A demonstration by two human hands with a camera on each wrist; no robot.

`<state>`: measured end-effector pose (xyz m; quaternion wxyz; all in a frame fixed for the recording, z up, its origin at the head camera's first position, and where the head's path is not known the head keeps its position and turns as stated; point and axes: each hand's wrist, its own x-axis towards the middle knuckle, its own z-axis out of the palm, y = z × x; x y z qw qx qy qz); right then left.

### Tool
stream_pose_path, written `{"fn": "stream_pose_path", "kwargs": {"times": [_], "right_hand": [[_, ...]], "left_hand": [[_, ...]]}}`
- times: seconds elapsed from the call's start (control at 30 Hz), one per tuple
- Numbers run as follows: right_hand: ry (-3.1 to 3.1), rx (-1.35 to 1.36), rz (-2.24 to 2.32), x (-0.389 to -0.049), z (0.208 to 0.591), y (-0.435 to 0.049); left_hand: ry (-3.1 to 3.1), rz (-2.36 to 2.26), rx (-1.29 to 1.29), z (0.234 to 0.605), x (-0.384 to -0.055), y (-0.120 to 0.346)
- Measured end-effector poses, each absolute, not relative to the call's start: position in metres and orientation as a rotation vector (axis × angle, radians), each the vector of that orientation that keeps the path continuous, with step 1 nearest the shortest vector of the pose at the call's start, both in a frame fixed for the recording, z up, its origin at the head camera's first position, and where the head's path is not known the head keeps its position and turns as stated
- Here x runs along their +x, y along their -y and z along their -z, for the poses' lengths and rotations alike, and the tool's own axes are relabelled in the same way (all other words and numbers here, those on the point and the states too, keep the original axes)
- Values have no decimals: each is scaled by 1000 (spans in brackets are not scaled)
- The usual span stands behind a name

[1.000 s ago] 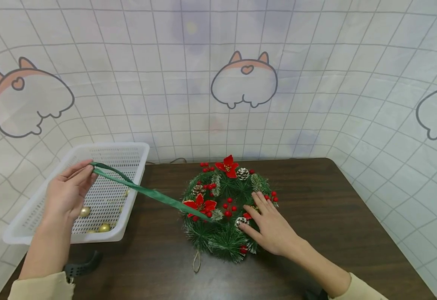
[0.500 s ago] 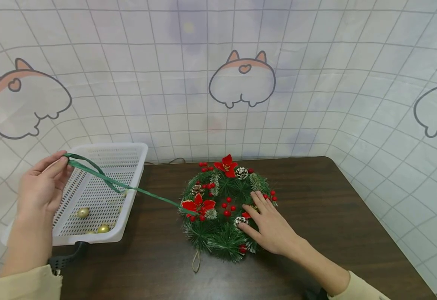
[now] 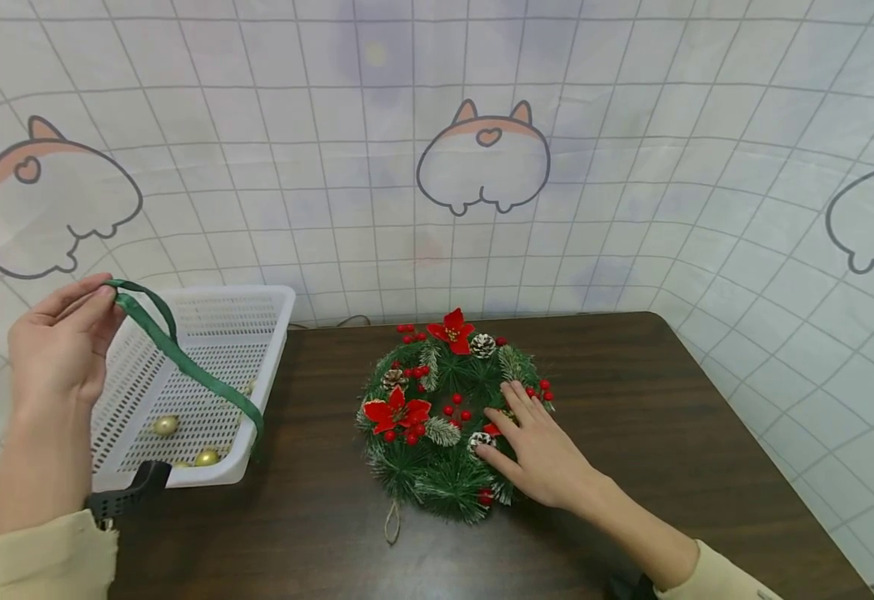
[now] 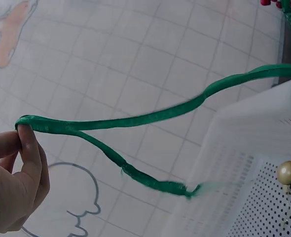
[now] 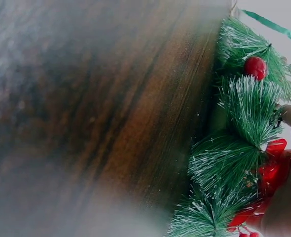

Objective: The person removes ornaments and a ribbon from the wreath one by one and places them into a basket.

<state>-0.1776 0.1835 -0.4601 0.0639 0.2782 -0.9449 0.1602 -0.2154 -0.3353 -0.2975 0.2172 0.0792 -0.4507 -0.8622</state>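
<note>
A green ribbon (image 3: 204,377) is pinched between the thumb and fingers of my left hand (image 3: 62,346), raised over the left side of the basket. In the left wrist view the ribbon (image 4: 150,117) hangs folded at the fingertips, with one long strand and one shorter, frayed end. My right hand (image 3: 545,454) rests with spread, fairly straight fingers on the right side of a Christmas wreath (image 3: 451,492). The wreath carries red flowers, red berries and pinecones. Close up in the right wrist view, green needles (image 5: 251,103) lie under the hand.
The white plastic basket (image 3: 267,371) stands at the table's left, with gold baubles (image 3: 166,425) inside. A twine loop (image 3: 392,523) sticks out from the wreath's front onto the dark wooden table (image 3: 631,383). A patterned cloth hangs behind.
My left hand has moved left and up, drawing the ribbon off the wreath; its far end now hangs by the basket's right rim. My right hand has stayed on the wreath.
</note>
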Motion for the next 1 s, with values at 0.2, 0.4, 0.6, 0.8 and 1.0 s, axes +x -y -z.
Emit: {"fn": "stream_pose_path", "kwargs": {"times": [0.2, 0.4, 0.6, 0.8, 1.0], "right_hand": [[2856, 836, -496, -177, 460, -183], [2849, 836, -470, -177, 460, -183], [2850, 837, -478, -177, 459, -184], [2851, 835, -473, -177, 459, -184], [2849, 838, -478, -177, 459, -184]], "left_hand": [[1296, 2276, 210, 283, -213, 332], [1211, 2265, 143, 267, -212, 340], [1146, 2266, 18, 256, -217, 347], [1203, 2194, -91, 246, -220, 354], [1216, 2123, -147, 239, -222, 363]]}}
